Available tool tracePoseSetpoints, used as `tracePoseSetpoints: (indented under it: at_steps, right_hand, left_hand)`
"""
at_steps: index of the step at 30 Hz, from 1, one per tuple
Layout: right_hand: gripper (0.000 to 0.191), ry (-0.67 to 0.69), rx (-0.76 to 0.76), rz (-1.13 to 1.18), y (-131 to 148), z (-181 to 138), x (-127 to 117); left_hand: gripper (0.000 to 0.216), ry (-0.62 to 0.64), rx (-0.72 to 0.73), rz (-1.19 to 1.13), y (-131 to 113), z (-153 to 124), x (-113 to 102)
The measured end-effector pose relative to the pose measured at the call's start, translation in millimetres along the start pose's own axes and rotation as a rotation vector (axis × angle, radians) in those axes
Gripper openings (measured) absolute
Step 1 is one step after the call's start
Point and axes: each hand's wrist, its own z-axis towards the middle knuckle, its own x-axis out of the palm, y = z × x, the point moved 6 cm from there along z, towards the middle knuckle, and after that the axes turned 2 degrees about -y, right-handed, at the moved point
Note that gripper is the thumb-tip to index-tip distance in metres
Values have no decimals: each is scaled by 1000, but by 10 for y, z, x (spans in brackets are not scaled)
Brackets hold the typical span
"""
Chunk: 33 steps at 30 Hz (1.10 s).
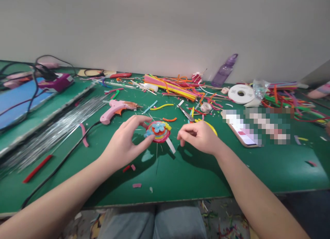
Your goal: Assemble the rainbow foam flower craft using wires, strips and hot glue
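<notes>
My left hand [127,141] holds a round pipe-cleaner disc [158,131] between thumb and fingers, just above the green table [196,173]. The disc is pink and red at the rim, with orange, blue and yellow pieces on top, and a thin stick hangs below it. My right hand [199,137] hovers just right of the disc with the fingers curled into a pinch; I cannot make out anything in them. A white strip [170,145] lies between the two hands.
A pink glue gun [116,110] with a black cord lies behind my left hand. Scissors [187,114], loose pipe cleaners [170,86], a tape reel [241,93], a purple bottle [223,72], a phone [242,130] and silver wires [54,132] crowd the table.
</notes>
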Motion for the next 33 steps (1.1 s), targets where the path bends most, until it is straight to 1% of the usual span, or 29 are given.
tracePoseSetpoints:
  at_steps: [3, 6, 7, 9, 11, 14, 16, 18, 20, 22, 24, 27, 29, 31, 33]
  right_hand:
    - [18, -203, -80, 40, 26, -4, -96]
    - [9, -388, -245, -67, 125, -27, -153]
    - [8, -419, -317, -129, 171, -35, -147]
    - [14, -425, -424, -238, 237, -39, -106]
    - [22, -395, -458, -285, 252, -29, -59]
    - [30, -348, -469, -296, 251, -20, 6]
    - [43, -312, -465, -296, 245, -17, 59]
    - [58, -280, -424, -280, 217, -4, 102]
    - [62, -285, -389, -265, 188, 5, 106]
    - [55, -343, -379, -271, 168, 5, 52]
    - [45, -451, -392, -293, 157, -10, -51]
    - [30, -636, -413, -311, 137, -48, -224]
    - [23, -732, -410, -309, 113, -69, -308]
    - [20, -813, -368, -276, 59, -79, -380]
    - [20, -889, -281, -178, -46, -79, -460]
  left_hand:
    - [26, -74, -25, 18, 31, -9, -48]
    - [19, -139, -67, 40, 79, -27, -90]
    - [17, -152, -79, 43, 94, -33, -98]
    - [17, -159, -99, 38, 118, -40, -103]
    - [20, -138, -106, 25, 126, -40, -87]
    - [26, -91, -74, 22, 91, -36, -48]
    - [29, -76, -56, 49, 58, -38, -33]
    - [31, -67, -77, 79, 49, -43, -27]
    - [34, -47, -113, 92, 56, -50, -19]
    - [36, -12, -120, 93, 57, -56, 0]
    - [40, 1, -98, 114, 42, -59, 10]
    - [47, -36, -67, 177, 2, -58, -2]
    - [50, -63, -33, 210, -44, -55, -13]
    - [49, -74, 20, 219, -101, -55, -19]
    - [46, -84, 76, 216, -148, -63, -26]
